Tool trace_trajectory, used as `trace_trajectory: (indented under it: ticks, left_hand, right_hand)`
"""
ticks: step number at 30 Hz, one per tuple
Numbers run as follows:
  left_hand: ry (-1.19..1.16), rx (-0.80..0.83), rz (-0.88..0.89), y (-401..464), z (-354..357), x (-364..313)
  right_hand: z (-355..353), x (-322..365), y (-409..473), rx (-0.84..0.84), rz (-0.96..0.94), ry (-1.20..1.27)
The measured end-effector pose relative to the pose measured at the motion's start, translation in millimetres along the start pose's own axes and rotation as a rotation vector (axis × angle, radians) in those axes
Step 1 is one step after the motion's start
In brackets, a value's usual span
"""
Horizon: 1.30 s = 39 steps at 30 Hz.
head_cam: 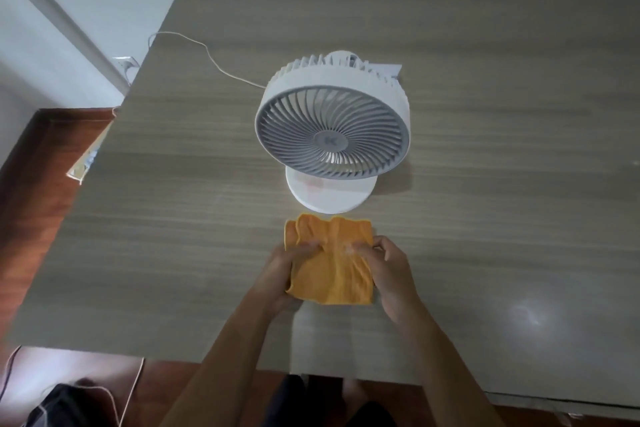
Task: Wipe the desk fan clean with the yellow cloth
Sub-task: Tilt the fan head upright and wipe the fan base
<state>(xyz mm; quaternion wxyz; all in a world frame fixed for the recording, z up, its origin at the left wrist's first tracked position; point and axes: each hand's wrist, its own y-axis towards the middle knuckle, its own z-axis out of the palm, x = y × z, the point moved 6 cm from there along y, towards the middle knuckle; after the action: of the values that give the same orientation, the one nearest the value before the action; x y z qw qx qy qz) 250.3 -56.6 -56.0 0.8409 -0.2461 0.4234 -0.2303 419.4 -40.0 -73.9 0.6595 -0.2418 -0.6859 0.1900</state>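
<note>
Yellow cloth (330,267) lies bunched on the wooden bench (173,236) between my hands: my left hand (282,270) and right hand (388,270) each pinch it with curled fingers (306,248). Just beyond it stands the white fan (332,135), facing me, its cord (207,55) trailing off the bench's far left edge.

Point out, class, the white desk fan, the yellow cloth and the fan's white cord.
White round desk fan (331,142), head view: centre hub of its grey front grille.
Yellow folded cloth (334,274), head view: bare middle between both hands.
Thin white cord (207,54), head view: its bend on the wooden table.
</note>
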Motion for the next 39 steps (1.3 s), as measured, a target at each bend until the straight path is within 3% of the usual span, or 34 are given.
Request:
trace_trajectory:
  ticks: [4,8,14,17,23,27,32,35,39]
  left_hand:
    - [0.474,-0.165,0.223,19.5,-28.7,-6.1]
    - [0.594,-0.247,0.394,43.3,-48.4,-7.9]
    - [0.733,-0.195,0.589,69.5,-63.2,-8.7]
    - [0.802,-0.246,0.662,70.2,-68.3,-9.4]
    - [0.711,-0.255,0.656,52.6,-66.4,0.8]
    - [0.786,-0.230,0.681,37.3,-54.8,4.9]
    - [0.746,-0.110,0.657,44.6,-47.6,6.3]
    - [0.655,-0.061,0.679,52.5,-47.5,1.0]
    - [0.773,-0.247,0.823,64.0,-54.0,-22.2]
  right_hand:
    - [15.6,-7.4,13.4,0.007,-0.137,-0.030]
    - [26.5,-11.8,36.2,-0.025,-0.244,-0.070]
    - [37.4,-12.1,55.0,-0.061,-0.390,-0.246]
    - [38.8,-13.6,52.9,-0.080,-0.432,-0.228]
    - [30.8,-24.4,19.5,-0.133,-0.411,-0.130]
    - [19.7,-19.3,4.2,-0.146,-0.408,-0.064]
    - [-10.1,-14.1,7.6,-0.168,-0.317,0.159]
    - [-28.6,-2.4,12.2,-0.248,-0.362,0.229]
    - [-46.5,21.3,18.4,-0.430,-0.533,0.144]
